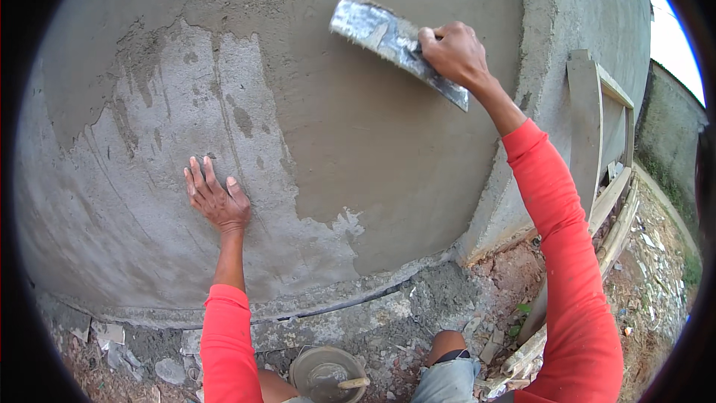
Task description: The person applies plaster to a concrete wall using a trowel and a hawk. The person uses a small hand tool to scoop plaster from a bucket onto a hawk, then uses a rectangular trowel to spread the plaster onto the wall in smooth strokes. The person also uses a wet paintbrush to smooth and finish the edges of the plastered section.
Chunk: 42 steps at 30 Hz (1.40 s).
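two hands (220, 205) (456, 54) — two red sleeves (227, 343) (556, 201) — one flat metal trowel (365, 24), one bucket (300, 373), one light handle (353, 383), one wooden frame (584, 119)

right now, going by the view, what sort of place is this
Probably an outdoor building site: the wall is only partly plastered, the right hand holds a flat trowel, and rubble lies below.

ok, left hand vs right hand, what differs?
Left hand is open, apparently resting on the pale, patchy wall; right hand grips the trowel. Left hand is lower in the picture; right hand is higher, over darker plaster. Both are bare, emerging from red sleeves.
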Motion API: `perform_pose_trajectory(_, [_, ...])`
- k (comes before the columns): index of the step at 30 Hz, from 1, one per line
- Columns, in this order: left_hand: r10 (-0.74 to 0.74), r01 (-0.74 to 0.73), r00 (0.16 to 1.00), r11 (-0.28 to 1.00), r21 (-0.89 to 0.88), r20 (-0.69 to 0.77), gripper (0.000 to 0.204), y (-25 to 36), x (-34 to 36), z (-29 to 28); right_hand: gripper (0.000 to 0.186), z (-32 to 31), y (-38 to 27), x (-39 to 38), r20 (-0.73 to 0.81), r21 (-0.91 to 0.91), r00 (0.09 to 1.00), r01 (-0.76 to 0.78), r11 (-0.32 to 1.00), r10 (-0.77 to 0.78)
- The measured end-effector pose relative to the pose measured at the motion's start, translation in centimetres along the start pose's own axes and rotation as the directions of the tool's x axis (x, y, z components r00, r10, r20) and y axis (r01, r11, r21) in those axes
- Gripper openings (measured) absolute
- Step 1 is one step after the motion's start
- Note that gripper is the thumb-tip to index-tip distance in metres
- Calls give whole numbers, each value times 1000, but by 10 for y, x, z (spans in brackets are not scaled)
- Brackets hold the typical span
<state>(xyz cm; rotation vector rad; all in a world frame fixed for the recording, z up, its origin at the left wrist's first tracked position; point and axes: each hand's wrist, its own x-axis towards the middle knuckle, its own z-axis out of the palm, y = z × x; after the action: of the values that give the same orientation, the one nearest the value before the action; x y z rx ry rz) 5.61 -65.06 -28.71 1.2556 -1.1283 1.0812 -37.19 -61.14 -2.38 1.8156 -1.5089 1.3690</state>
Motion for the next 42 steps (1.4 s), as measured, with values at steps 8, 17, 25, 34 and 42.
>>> perform_pose_trajectory(8, [12,-12,1000,999,32,5,64,-3,-1,-2,51,13,-6,39,-117,11,987,-105,994,106])
perform_pose_trajectory(17, [4,-5,1000,1000,-26,-8,60,0,2,0,37,-33,80,58,-181,480,765,-479,735,618])
perform_pose_trajectory(25, [-10,10,1000,1000,-16,-12,59,-7,-5,4,46,12,-46,60,86,297,991,-120,947,98])
perform_pose_trajectory(34, [-7,7,1000,1000,-25,-12,59,-4,-3,2,43,-19,-72,99,-89,-417,882,388,822,-462])
perform_pose_trajectory(42, [-9,8,1000,1000,25,7,60,-23,-2,-8,45,40,-24,11,168,-347,847,529,774,-504])
